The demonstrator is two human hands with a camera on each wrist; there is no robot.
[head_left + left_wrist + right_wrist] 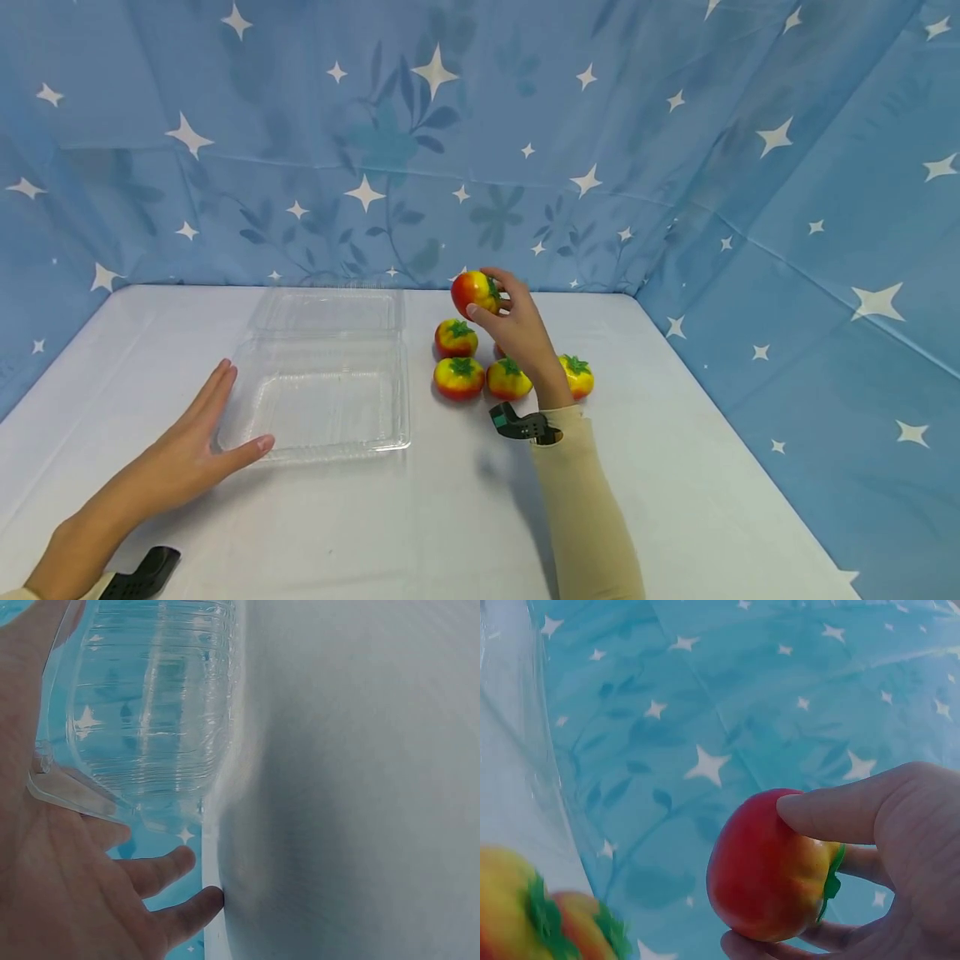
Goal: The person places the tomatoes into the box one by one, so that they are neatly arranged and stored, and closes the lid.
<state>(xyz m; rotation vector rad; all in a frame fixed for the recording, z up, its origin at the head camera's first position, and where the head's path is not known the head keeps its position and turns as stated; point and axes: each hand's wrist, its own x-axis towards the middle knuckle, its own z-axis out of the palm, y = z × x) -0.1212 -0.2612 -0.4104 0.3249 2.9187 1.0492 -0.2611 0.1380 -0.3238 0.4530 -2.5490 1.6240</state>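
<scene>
My right hand (519, 323) grips a red and yellow toy persimmon (474, 293) with green leaves, lifted over the far part of the table. In the right wrist view the thumb lies across the top of the persimmon (769, 870) and fingers curl below it. Beneath that hand several more persimmons (459, 379) sit grouped on the table, one partly hidden by the hand. My left hand (187, 450) is spread at the near left corner of a clear plastic box (326, 408) whose lid is folded back. Its fingers lie along the wall of the box (150, 720).
A white cloth covers the table (337, 525). Behind it and along the right side hangs a blue curtain (480, 142) with white stars and leaf prints. The clear hinged lid (330, 310) lies toward the table's back edge.
</scene>
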